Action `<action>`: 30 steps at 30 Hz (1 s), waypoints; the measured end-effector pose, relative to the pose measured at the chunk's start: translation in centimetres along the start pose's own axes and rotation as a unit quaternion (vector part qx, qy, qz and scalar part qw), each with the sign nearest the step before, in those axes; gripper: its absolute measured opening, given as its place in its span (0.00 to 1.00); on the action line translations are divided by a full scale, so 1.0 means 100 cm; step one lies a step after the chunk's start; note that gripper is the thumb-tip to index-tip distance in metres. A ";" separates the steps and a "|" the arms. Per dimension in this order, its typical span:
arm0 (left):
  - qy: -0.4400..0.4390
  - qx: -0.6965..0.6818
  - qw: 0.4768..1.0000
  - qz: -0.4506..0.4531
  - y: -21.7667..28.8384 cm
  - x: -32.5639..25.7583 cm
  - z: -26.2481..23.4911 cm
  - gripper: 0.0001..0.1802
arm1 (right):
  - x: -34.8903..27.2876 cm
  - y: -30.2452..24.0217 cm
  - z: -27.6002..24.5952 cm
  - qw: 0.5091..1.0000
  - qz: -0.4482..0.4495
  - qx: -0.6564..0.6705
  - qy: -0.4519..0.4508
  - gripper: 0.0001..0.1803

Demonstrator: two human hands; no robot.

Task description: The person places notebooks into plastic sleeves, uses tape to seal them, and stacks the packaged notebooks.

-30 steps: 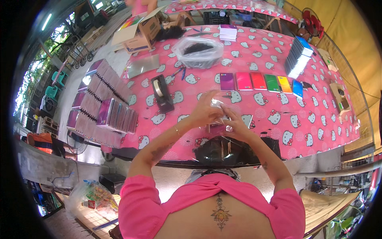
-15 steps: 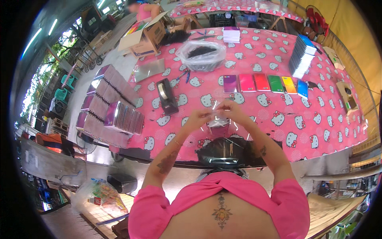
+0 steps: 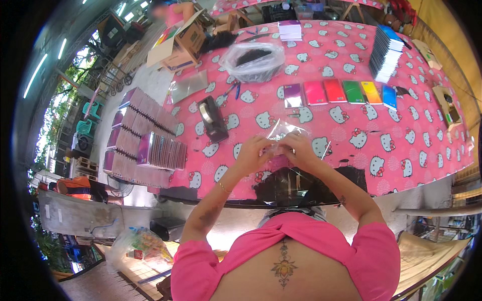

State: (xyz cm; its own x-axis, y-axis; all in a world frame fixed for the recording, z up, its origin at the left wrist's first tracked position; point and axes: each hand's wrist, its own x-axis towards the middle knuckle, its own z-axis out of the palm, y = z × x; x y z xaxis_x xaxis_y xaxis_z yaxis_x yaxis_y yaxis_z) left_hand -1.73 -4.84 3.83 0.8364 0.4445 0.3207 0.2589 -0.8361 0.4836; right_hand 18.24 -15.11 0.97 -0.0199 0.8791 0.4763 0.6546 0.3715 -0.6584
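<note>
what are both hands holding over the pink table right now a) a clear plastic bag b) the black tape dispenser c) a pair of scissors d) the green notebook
a: the left hand and right hand meet on a clear plastic bag, while the black tape dispenser and the green notebook lie untouched on the table.

The left hand [image 3: 252, 153] and right hand [image 3: 296, 149] are covering most of the clear plastic sleeve [image 3: 282, 131], so whatever is lying between the fingers is staying unseen. A person at the far end [image 3: 170, 11] is showing only as a blur. The contents of the clear bag [image 3: 252, 61] are reading only as a dark mass. The cardboard box [image 3: 448, 105] at the right is bending into the rim, its inside too small to tell.
</note>
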 end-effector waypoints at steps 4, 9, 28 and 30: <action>-0.019 0.001 0.994 -0.103 -0.003 0.022 0.006 0.13 | 0.010 -0.006 0.007 0.984 0.134 0.113 -0.014 0.20; 0.043 0.162 0.985 -0.047 -0.007 0.038 0.004 0.20 | 0.013 0.008 -0.003 0.941 0.240 0.239 -0.002 0.30; 0.443 -0.422 0.696 -0.377 -0.182 -0.062 -0.003 0.07 | 0.005 0.021 0.014 0.944 0.211 0.244 0.063 0.22; 0.455 -0.505 0.615 -0.400 -0.178 -0.072 -0.007 0.07 | 0.009 0.019 0.016 0.944 0.210 0.245 0.061 0.22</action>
State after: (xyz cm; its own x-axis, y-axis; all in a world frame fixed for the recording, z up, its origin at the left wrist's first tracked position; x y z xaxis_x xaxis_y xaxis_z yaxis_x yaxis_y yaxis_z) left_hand -12.66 7.07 -6.54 -0.0983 0.9635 -0.2489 -0.4051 0.1897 0.8944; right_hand 18.26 -13.13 -0.76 0.2708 0.9499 0.1564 0.1563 0.1169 -0.9808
